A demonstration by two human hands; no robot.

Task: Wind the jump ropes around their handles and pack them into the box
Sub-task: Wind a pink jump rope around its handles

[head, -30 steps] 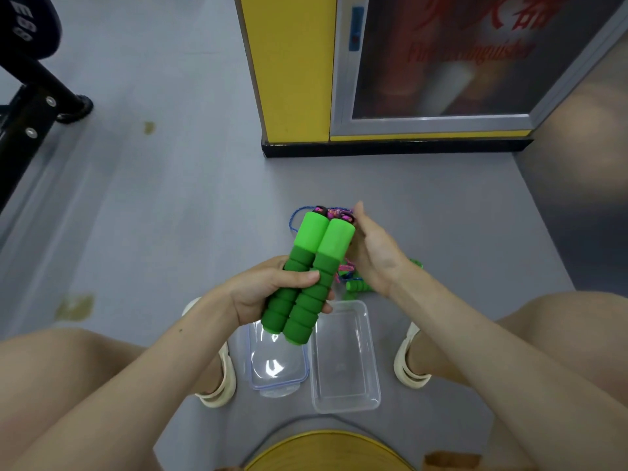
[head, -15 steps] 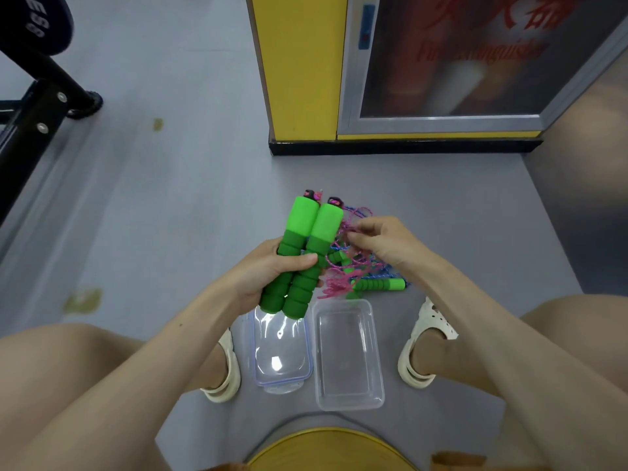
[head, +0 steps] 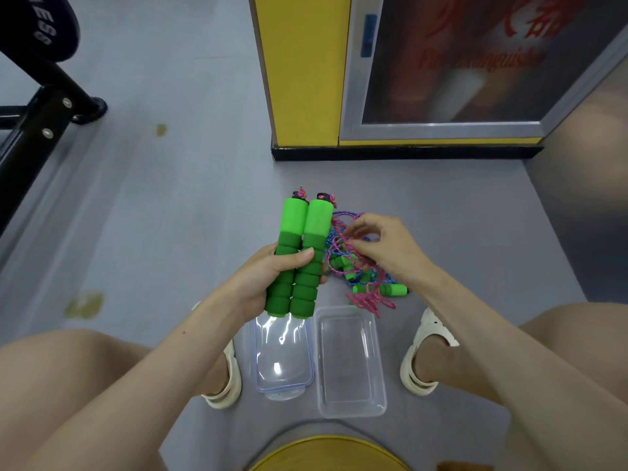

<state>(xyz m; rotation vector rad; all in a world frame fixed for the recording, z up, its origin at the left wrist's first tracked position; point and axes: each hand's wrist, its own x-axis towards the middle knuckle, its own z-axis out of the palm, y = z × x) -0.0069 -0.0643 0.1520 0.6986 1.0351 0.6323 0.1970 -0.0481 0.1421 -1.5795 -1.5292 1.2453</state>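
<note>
So the left grip (head: 268,277) is still clenching the pair of green foam handles (head: 317,219), holding them side by side and pointing away from the body, thumb lying across the front.

What's changing is the right grip (head: 382,246). A second ago it was sitting up at the top ends of the handles, and now it's dropping off to the side and going into the rope (head: 368,300) tangle just beside them. As far as I can tell its thumb and forefinger are pinching a pink strand, with the other fingers loosely spread.

The rest of that pink-and-blue rope is lying in a heap on the floor (head: 170,232), with a loose handle (head: 394,289) mixed in, just beyond the clear box (head: 350,365). The box is sitting open and empty between the feet, with its lid (head: 282,365) touching or nearly touching it on the left.

My read is that the lining-up of the handles is wrapping up and the winding is only just starting, since no turns are showing round them yet. Nothing's getting packed for a while. The heap seems to be holding more than one rope, so picking the right strand is going to matter.
</note>
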